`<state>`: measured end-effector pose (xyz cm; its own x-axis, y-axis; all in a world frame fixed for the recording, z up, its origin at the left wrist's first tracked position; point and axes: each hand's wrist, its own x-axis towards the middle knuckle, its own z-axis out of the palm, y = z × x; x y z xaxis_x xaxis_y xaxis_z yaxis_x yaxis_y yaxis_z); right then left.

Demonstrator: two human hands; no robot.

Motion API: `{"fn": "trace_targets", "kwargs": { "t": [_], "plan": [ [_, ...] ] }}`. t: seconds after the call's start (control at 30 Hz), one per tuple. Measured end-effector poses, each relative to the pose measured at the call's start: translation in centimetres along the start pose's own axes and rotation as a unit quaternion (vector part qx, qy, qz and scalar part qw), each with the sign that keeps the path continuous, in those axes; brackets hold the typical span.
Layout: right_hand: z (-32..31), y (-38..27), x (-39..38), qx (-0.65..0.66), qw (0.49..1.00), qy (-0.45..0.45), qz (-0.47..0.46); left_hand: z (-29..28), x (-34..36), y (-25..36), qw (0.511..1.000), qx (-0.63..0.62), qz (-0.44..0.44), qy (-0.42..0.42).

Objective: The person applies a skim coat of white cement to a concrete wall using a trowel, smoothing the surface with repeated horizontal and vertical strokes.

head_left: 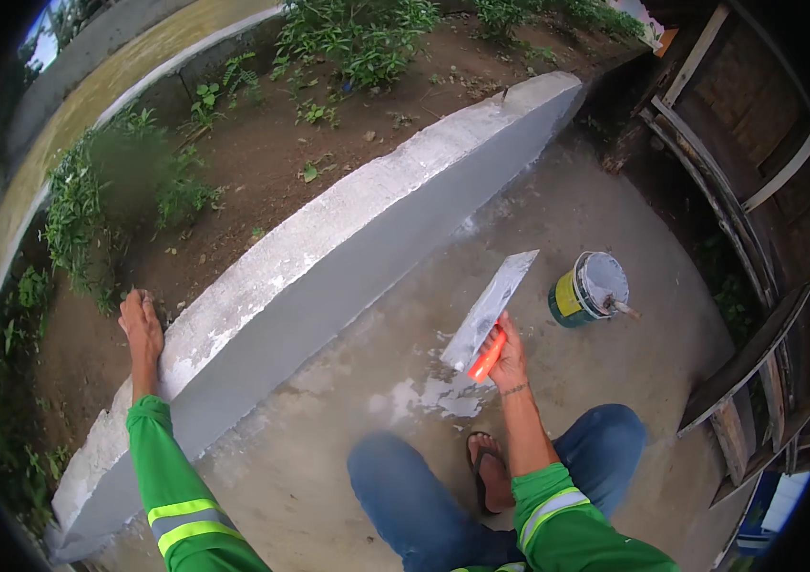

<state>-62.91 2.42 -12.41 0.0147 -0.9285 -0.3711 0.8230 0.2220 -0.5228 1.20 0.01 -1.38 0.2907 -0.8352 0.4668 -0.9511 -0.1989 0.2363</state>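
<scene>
My left hand (142, 324) rests at the far edge of the low concrete wall (328, 224), its fingers slightly bent and apart over the soil, holding nothing. The wall has a pale, patchy top and a smooth grey face. My right hand (506, 357) grips the orange handle of a wide flat trowel (489, 310), its metal blade smeared with white compound and angled up to the right. Just right of it stands a green-and-yellow pail (567, 297) with grey-white material inside and a tool resting in its top. White smears (448, 398) lie on the concrete floor below the trowel.
The concrete floor (634, 381) runs between the wall and a dark wooden structure (748, 191) on the right. A soil bed with plants (348, 38) lies beyond the wall. My bent knees and one sandalled foot (491, 472) are at the lower edge.
</scene>
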Motion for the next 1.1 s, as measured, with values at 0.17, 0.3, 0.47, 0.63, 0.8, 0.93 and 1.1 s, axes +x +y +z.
{"fn": "trace_targets", "kwargs": {
  "t": [0.17,0.3,0.47,0.63,0.8,0.93,1.1],
  "plan": [
    [4.0,4.5,3.8,0.088,0.991,0.096,-0.023,-0.5,0.7,-2.7,0.997,0.060,0.003,-0.052],
    [-1.7,6.3,11.6,0.084,0.991,0.098,0.031,0.3,0.3,-0.5,0.995,0.061,0.022,-0.082],
    [-1.1,6.8,19.8,0.086,0.984,0.151,0.045,-1.2,0.1,-0.2,0.992,0.054,-0.065,-0.096],
    [-3.0,6.0,24.5,-0.042,0.991,0.127,0.026,-1.4,-0.4,0.2,0.988,0.055,-0.081,-0.115],
    [-4.3,6.5,26.8,-0.024,0.992,0.125,0.016,-1.4,0.4,2.5,0.990,0.043,-0.084,-0.103],
    [-3.8,8.2,27.6,-0.002,0.993,0.120,0.014,-1.7,0.7,2.3,0.993,0.036,-0.059,-0.094],
    [-3.9,8.6,28.2,0.020,0.995,0.097,0.001,-1.2,0.6,2.4,0.995,0.017,-0.059,-0.084]
  ]
}}
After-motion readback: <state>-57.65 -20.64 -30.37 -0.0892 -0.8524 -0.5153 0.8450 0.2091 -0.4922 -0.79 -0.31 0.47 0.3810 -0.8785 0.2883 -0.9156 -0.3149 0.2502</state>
